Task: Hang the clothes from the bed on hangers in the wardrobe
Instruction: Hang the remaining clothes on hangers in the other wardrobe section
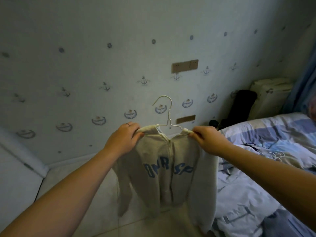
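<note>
**Forearms raised, sweatshirt on hanger: squaring the shoulders**

Both bare forearms reach forward from the lower corners of the view. The left hand [122, 139] has its fingers curled round the left shoulder of a pale zip sweatshirt [164, 177]. The right hand [207, 140] pinches the right shoulder between thumb and fingers. Both hands are grasping cloth, and whether either also clamps the wire underneath cannot be told.

The white wire hanger [169, 117] sits inside the neck with its hook upright and free. The sweatshirt hangs in mid-air over the tiled floor [82, 177], in front of the anchor-print wall [102, 65] and just beside the bed [273, 132]. The zip [170, 147] is closed partway up, and the blue lettering faces the camera.

Judgement: the step in hand is seating the garment, not yet carrying it.
- Draw each shoulder seam outward until it rides on the wire's end, keeping both sides even.
- Keep the hook centred above the zip. A lopsided pull would probably slide the knit off the thin wire.
- One hand should shift to the hook before the other lets go.

More clothes [239, 194] and what look like spare hangers [277, 155] lie on the bed. No wardrobe is identifiable in this view.
</note>
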A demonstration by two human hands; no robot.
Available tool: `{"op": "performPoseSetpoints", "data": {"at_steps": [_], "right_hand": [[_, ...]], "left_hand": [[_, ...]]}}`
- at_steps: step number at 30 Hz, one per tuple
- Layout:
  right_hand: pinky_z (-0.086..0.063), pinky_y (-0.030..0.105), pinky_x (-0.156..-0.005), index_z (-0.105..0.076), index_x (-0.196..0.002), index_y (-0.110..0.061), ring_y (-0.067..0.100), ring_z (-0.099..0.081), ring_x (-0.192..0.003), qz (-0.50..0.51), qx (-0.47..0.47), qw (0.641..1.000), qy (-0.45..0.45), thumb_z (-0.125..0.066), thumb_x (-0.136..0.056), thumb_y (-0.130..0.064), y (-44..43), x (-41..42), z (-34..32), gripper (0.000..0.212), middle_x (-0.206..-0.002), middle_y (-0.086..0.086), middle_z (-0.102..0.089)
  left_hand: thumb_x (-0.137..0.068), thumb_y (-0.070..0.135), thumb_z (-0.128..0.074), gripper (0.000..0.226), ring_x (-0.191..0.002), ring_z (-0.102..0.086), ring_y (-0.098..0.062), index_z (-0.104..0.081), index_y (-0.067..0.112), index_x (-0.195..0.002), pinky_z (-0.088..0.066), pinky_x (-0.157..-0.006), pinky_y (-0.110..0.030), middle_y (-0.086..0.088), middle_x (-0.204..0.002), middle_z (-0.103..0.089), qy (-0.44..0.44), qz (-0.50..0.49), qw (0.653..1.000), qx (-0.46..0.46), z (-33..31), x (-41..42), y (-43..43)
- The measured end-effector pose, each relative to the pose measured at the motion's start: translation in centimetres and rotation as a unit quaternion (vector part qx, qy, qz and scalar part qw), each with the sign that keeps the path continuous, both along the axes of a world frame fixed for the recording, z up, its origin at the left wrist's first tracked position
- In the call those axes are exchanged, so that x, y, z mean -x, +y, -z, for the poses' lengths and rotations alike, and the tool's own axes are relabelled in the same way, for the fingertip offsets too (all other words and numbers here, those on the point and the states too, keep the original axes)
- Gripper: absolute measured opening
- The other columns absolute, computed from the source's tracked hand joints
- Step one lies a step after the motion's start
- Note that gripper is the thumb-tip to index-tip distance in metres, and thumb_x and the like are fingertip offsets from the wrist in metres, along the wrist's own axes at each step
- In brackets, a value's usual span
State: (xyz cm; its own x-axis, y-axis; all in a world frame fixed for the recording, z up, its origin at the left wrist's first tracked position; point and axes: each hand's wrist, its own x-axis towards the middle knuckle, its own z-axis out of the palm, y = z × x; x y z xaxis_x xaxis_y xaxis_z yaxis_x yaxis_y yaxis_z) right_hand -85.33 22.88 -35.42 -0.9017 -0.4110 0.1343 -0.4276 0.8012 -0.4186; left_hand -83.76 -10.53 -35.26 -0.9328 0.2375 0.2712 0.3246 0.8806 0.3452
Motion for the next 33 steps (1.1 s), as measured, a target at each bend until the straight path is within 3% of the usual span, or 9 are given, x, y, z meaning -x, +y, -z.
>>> {"op": "performPoseSetpoints", "data": {"at_steps": [5, 10, 14, 18, 22, 28, 33], "right_hand": [[-0.038, 0.019, -0.066, -0.058, -0.090, -0.029, 0.001, -0.054, -0.075, -0.055, 0.019, 0.998, 0.018, -0.044, -0.099, -0.043, -4.7, -2.6, -4.1, 0.022, -0.080, -0.012, -0.057], [-0.038, 0.023, -0.065, -0.057, -0.085, -0.029, 0.004, -0.053, -0.072, -0.122, 0.040, 0.990, 0.060, -0.046, -0.099, -0.040, -8.4, -6.0, -9.2, 0.021, -0.076, -0.012, -0.055], [-0.049, 0.033, -0.069, -0.063, -0.087, -0.015, 0.016, -0.058, -0.073, -0.162, 0.049, 0.981, 0.099, -0.049, -0.099, -0.038, -11.0, -9.6, -13.8, 0.029, -0.077, 0.001, -0.061], [-0.043, 0.026, -0.067, -0.060, -0.085, -0.021, 0.010, -0.056, -0.071, -0.207, 0.077, 0.968, 0.124, -0.052, -0.097, -0.037, -13.3, -13.6, -17.9, 0.022, -0.074, -0.005, -0.057], [-0.049, 0.030, -0.068, -0.064, -0.087, -0.019, 0.011, -0.057, -0.071, -0.231, 0.101, 0.954, 0.164, -0.055, -0.096, -0.036, -15.6, -17.2, -21.6, 0.021, -0.074, -0.005, -0.059], [-0.040, 0.030, -0.064, -0.066, -0.084, -0.016, 0.009, -0.050, -0.064, -0.287, 0.146, 0.920, 0.222, -0.058, -0.095, -0.032, -19.7, -23.4, -27.0, 0.021, -0.067, -0.008, -0.053], [-0.050, 0.042, -0.069, -0.065, -0.086, -0.017, 0.017, -0.057, -0.072, -0.336, 0.181, 0.884, 0.270, -0.053, -0.096, -0.038, -23.0, -29.7, -31.3, 0.026, -0.075, -0.001, -0.062]], "left_hand": [[-0.099, 0.045, -0.045, 0.023, -0.088, -0.054, -0.021, -0.054, 0.025, -0.093, -0.045, -0.067, -0.037, 0.007, -0.092, -0.053, 0.059, -0.066, 0.996, 0.011, -3.5, -6.0, -4.2], [-0.091, 0.056, -0.030, 0.048, -0.089, -0.055, -0.024, -0.060, 0.020, -0.098, -0.046, -0.068, -0.037, -0.001, -0.096, -0.061, 0.113, -0.129, 0.985, 0.007, -8.0, -13.5, -6.5], [-0.091, 0.056, -0.030, 0.046, -0.088, -0.055, -0.027, -0.057, 0.018, -0.093, -0.048, -0.067, -0.041, -0.004, -0.092, -0.059, 0.158, -0.180, 0.971, 0.011, -11.7, -20.4, -7.7], [-0.093, 0.053, -0.032, 0.044, -0.089, -0.055, -0.024, -0.058, 0.018, -0.094, -0.049, -0.069, -0.041, -0.003, -0.094, -0.060, 0.197, -0.222, 0.955, 0.021, -15.5, -26.7, -8.7], [-0.101, 0.040, -0.044, 0.026, -0.088, -0.054, -0.021, -0.057, 0.019, -0.093, -0.048, -0.068, -0.039, 0.002, -0.092, -0.058, 0.242, -0.260, 0.934, 0.036, -18.9, -32.6, -9.7], [-0.096, 0.041, -0.040, 0.026, -0.087, -0.055, -0.025, -0.054, 0.021, -0.088, -0.048, -0.065, -0.040, 0.000, -0.089, -0.058, 0.325, -0.331, 0.880, 0.102, -24.2, -41.9, -11.0], [-0.095, 0.037, -0.042, 0.025, -0.082, -0.055, -0.031, -0.053, 0.018, -0.084, -0.047, -0.061, -0.040, -0.004, -0.086, -0.057, 0.396, -0.372, 0.823, 0.166, -28.6, -50.1, -12.2]]}}
